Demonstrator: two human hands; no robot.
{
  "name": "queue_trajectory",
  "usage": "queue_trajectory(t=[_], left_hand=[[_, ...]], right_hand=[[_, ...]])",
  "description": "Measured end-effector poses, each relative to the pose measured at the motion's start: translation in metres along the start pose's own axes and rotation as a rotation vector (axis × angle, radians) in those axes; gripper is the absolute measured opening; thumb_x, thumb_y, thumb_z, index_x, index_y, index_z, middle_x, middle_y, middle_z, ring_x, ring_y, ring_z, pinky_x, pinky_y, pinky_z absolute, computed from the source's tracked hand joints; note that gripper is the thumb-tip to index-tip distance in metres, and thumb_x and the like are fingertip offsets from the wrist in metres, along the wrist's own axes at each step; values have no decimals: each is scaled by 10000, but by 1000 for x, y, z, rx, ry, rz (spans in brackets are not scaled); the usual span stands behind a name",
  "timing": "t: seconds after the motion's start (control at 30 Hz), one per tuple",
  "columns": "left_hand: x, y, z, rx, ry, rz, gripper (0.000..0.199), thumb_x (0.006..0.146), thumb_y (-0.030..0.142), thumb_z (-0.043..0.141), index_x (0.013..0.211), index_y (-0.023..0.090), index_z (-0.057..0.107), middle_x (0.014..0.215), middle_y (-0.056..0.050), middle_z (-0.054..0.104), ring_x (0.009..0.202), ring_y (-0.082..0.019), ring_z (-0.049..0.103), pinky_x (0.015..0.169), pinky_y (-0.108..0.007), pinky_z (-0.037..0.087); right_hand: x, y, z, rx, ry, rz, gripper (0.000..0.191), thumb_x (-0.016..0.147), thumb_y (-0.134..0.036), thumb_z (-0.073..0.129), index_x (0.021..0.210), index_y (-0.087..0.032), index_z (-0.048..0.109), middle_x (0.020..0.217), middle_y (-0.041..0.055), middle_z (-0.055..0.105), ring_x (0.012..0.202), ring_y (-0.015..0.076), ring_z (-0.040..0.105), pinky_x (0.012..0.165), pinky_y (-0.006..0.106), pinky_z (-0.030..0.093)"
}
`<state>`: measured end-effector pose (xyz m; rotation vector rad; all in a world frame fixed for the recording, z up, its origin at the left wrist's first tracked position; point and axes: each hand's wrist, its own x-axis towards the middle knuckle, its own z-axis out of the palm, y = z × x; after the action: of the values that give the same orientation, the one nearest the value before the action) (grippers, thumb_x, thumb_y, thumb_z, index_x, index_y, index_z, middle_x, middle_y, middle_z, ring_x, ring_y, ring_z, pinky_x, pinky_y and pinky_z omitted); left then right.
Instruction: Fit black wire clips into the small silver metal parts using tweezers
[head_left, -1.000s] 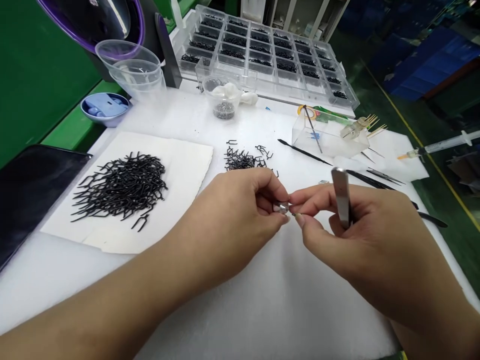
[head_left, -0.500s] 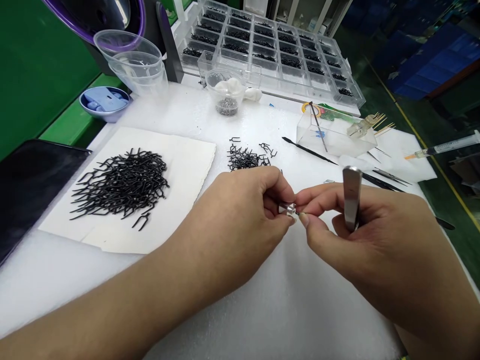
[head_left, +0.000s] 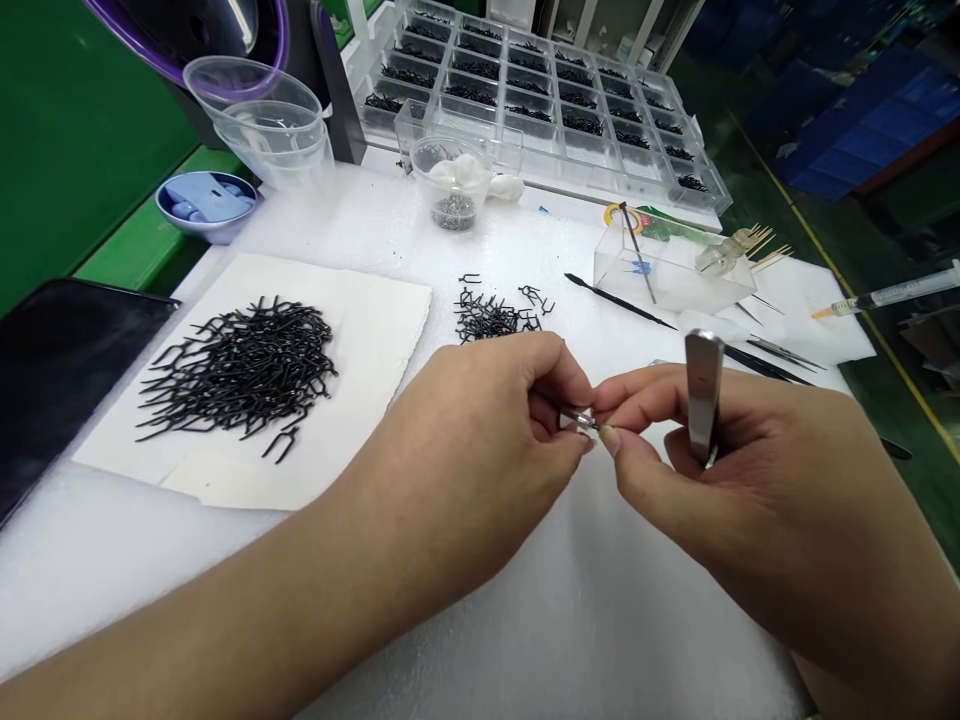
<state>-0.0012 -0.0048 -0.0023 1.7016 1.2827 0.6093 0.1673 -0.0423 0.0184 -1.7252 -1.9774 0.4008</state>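
My left hand is closed, its thumb and fingertips pinching a small shiny metal piece. At the piece's right end, the fingertips of my right hand pinch a tiny dark bit that I cannot make out well. Steel tweezers are tucked in my right hand, with the rounded end sticking up between thumb and fingers. Just beyond my left hand lies a small group of black forked pieces. A larger heap of black forked pieces rests on a white sheet to the left.
Behind stands a clear compartment tray with black pieces. Clear cups, a cup of tiny grey bits and a blue bowl are nearer. To the right are a clear box, a black stick tool and a syringe.
Both hands stay in nearly the same place, still pinching at the small metal piece. The view has shifted very slightly; nothing else has visibly moved.
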Motion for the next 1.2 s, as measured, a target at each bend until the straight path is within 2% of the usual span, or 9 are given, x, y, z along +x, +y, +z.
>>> queue_trajectory(t=[0.17, 0.77, 1.2], left_hand=[[-1, 1, -1, 6, -16, 1, 120, 740, 190, 704, 788, 298, 722, 711, 120, 762, 601, -123, 715, 468, -219, 523], [-2, 2, -2, 28, 3, 2, 106, 752, 217, 730, 812, 305, 729, 703, 128, 750, 596, -105, 687, 464, -211, 501], [-5, 3, 0, 20, 21, 9, 85, 771, 222, 722, 792, 304, 715, 722, 121, 759, 629, -130, 707, 519, -260, 527]], right_hand=[[0, -2, -2, 12, -24, -1, 181, 762, -125, 645, 676, -265, 722, 859, -41, 814, 702, 180, 747, 507, 274, 482], [-1, 0, -4, 36, -21, -1, 190, 748, -116, 653, 688, -280, 725, 854, -56, 815, 701, 176, 749, 498, 260, 485], [-1, 1, -4, 8, -28, -32, 179, 771, -123, 636, 699, -265, 716, 880, -13, 810, 684, 203, 737, 417, 290, 388]])
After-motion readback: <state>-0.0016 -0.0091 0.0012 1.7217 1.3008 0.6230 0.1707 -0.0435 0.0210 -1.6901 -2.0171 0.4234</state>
